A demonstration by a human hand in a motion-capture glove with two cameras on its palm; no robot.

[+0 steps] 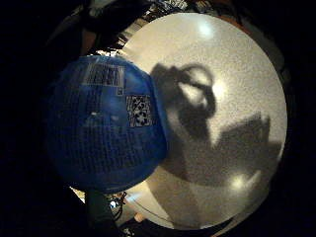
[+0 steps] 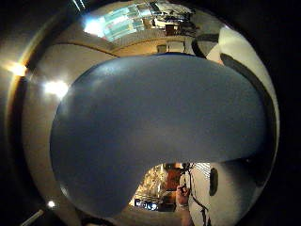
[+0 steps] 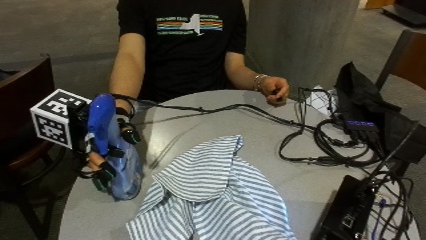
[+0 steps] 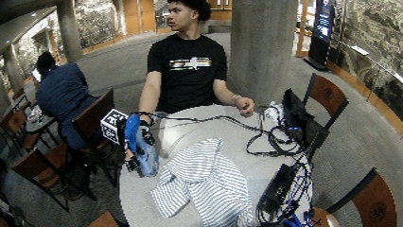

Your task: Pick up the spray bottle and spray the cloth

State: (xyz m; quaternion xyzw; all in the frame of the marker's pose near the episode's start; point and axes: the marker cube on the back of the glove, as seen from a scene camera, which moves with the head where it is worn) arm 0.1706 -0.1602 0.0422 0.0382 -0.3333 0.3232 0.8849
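At the table's left edge, my gloved right hand (image 3: 106, 160) grips a blue spray bottle (image 3: 126, 172) upright, fingers curled round its neck under the dark blue spray head (image 3: 101, 120). I cannot tell whether its base touches the grey round table (image 3: 219, 115). The bottle's labelled body (image 1: 106, 123) fills much of the little finger side view, and its head (image 2: 160, 127) fills the thumb side view. A crumpled grey-and-white striped cloth (image 3: 213, 195) lies mid-table, just right of the bottle. The wide view shows the hand (image 4: 133, 146), bottle (image 4: 146, 158) and cloth (image 4: 201, 182) alike.
Black cables (image 3: 299, 130) run across the far and right side of the table to a black bag (image 3: 363, 110) and a black device (image 3: 346, 210). The person's bare left hand (image 3: 274, 90) rests at the far edge. A wooden chair (image 3: 20, 115) stands left of the table.
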